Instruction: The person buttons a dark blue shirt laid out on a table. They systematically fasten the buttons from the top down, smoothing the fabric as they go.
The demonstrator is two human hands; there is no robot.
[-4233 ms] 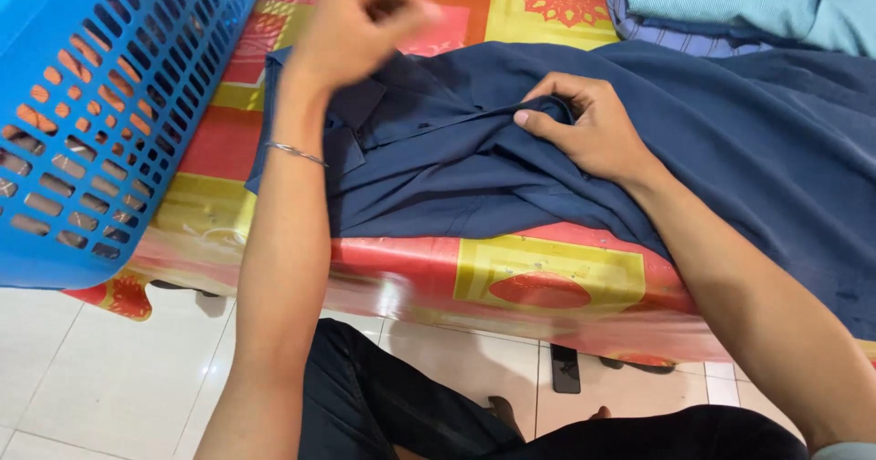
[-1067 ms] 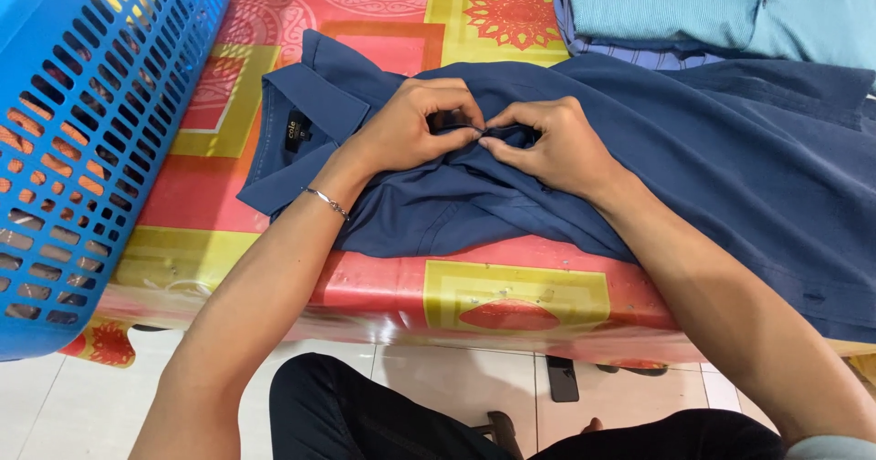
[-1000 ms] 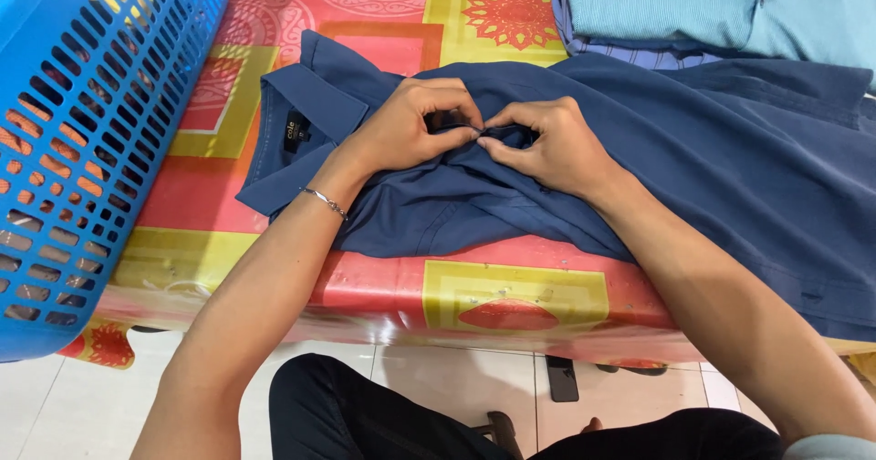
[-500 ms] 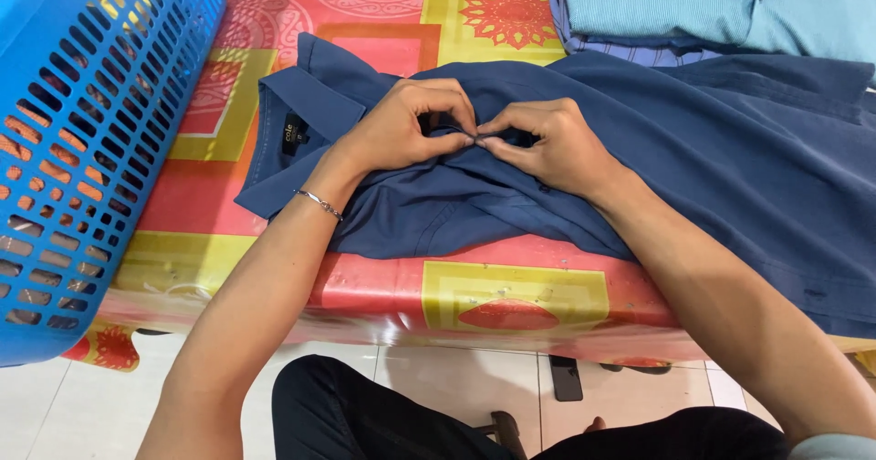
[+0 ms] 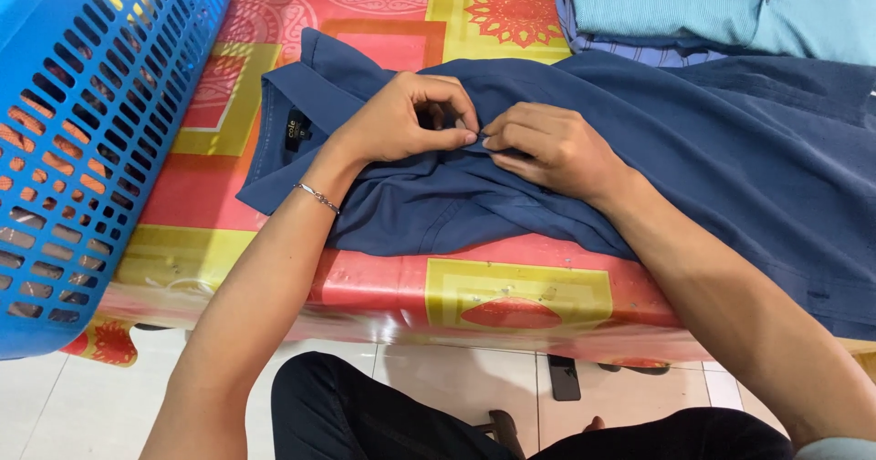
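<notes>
A navy blue collared shirt [image 5: 712,150] lies spread across a table covered with a red and yellow patterned cloth [image 5: 511,291]. Its collar [image 5: 301,86] points to the left, with a small dark label inside. My left hand [image 5: 401,118], a thin bracelet on its wrist, pinches the shirt's front fabric between thumb and fingers. My right hand [image 5: 547,145] pinches the same fold right beside it, fingertips almost touching the left hand's. What lies between the fingertips is too small to tell.
A big blue plastic laundry basket [image 5: 82,141] stands tilted at the left edge of the table. Folded teal and striped garments [image 5: 712,8] are stacked at the back right. White floor tiles and my dark-trousered legs [image 5: 383,414] show below the table edge.
Four seconds ago my left hand was raised and only the right lay on the shirt. Since then both hands met at the shirt's front, where they have shifted only slightly.
</notes>
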